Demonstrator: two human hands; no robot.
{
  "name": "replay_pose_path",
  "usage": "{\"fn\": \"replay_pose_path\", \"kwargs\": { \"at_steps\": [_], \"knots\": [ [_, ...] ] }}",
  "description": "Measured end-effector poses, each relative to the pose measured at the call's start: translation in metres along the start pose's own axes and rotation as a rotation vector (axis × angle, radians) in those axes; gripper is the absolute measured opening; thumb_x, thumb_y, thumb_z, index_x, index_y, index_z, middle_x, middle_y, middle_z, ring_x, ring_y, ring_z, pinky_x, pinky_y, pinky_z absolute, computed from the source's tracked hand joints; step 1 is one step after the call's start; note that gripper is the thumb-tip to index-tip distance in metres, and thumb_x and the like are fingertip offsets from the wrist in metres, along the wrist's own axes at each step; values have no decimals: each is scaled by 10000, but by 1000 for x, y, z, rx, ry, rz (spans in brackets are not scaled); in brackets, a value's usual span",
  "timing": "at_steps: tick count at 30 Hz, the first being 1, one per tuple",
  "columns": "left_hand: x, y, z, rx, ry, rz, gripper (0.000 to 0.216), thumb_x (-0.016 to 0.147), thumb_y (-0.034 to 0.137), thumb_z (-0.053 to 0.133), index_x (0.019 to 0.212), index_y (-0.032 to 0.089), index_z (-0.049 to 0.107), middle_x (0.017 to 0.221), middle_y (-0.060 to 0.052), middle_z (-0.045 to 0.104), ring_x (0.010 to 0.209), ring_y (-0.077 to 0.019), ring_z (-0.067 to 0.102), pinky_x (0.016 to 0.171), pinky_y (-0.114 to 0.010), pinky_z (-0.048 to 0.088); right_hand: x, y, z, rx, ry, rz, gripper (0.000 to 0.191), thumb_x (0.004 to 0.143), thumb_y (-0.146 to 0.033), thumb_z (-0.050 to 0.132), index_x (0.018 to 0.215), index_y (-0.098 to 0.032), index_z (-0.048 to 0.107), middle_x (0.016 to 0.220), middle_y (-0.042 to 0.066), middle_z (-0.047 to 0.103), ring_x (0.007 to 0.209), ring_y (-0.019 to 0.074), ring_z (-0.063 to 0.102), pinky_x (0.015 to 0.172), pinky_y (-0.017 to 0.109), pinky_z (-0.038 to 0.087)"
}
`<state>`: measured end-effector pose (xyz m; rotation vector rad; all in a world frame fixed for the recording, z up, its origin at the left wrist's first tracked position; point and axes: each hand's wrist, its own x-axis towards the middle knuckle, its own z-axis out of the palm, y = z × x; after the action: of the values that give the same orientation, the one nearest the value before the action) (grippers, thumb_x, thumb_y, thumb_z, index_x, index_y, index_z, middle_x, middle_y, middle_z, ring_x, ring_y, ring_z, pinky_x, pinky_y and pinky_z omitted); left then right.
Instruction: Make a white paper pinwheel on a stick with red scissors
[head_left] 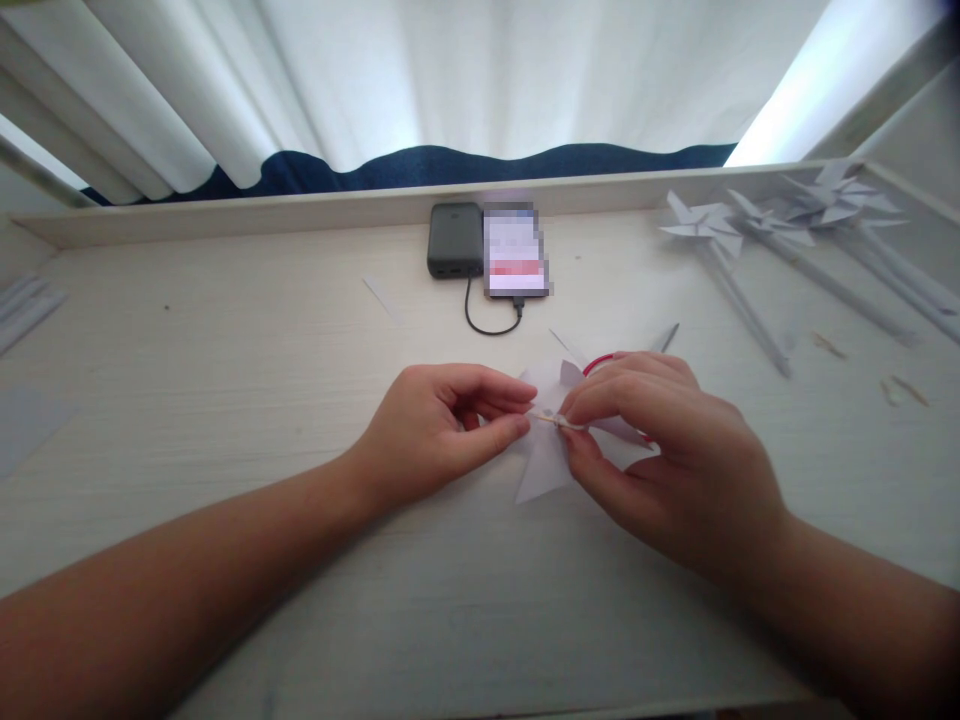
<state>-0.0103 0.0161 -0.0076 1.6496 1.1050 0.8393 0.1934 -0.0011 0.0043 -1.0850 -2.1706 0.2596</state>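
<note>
A white paper pinwheel (545, 474) lies on the table under both hands, its pointed blades spread out. At its middle, my right hand (679, 450) pinches a thin pale strand (550, 418) between thumb and forefinger; its material is too small to tell. My left hand (450, 415) rests at the pinwheel's left side, thumb and fingertips slightly apart beside the strand's free end and touching the paper. Behind my right hand shows a red curved edge (598, 363), mostly hidden. A grey pointed tip (670, 338) sticks out beyond the knuckles.
Several finished-looking paper pinwheels (701, 225) on rolled paper sticks lie at the back right, with small tan bits (829, 346) nearby. A dark power bank (455, 240) is cabled to a phone (514, 250) by the raised back edge. Paper pieces (30, 425) lie at left.
</note>
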Motion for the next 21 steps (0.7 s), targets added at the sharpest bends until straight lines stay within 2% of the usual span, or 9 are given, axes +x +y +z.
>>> {"fn": "replay_pose_path", "kwargs": {
  "at_steps": [21],
  "knots": [
    [1, 0, 1, -148, -25, -84, 289, 721, 218, 759, 993, 132, 711, 910, -80, 752, 788, -173, 719, 755, -273, 610, -1, 1, -2, -3, 18, 8, 110, 740, -109, 612, 751, -215, 585, 719, 15, 626, 762, 214, 609, 834, 419, 448]
  ]
}}
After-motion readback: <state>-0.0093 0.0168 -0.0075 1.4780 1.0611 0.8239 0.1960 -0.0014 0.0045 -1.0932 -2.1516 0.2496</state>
